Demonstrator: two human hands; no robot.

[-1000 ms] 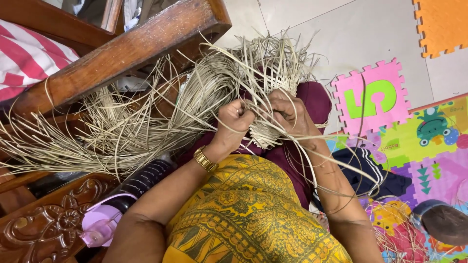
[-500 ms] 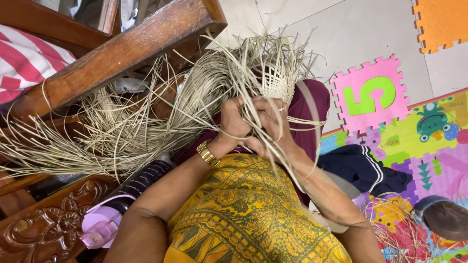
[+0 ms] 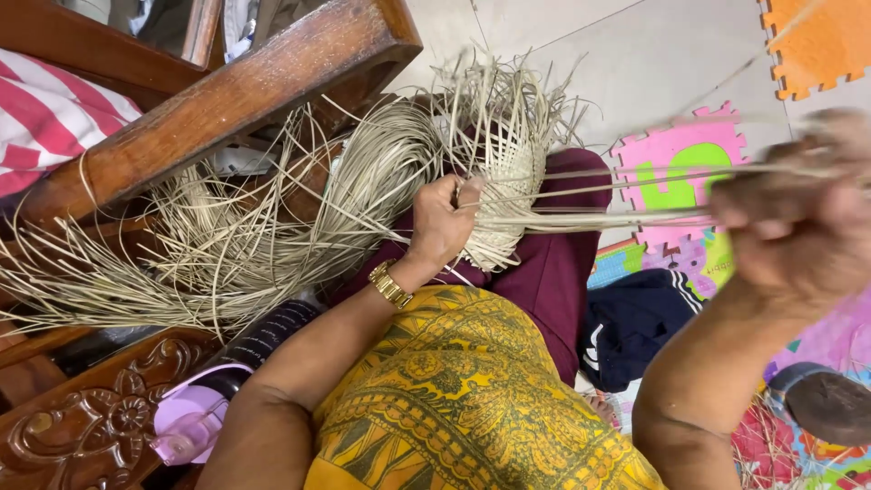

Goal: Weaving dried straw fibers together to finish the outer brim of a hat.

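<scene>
Left hand is clamped on the pale, half-woven straw basket; blurred right hand, its grip closed, draws pale straw strands taut. Even tension, with the weave pinned, likely keeps the plait tight.

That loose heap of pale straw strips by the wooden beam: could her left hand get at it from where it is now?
Probably yes. The left hand grips the woven piece on her lap, and the loose strips fan out right beside it, with nothing between. The wooden beam crosses only their far end.
</scene>
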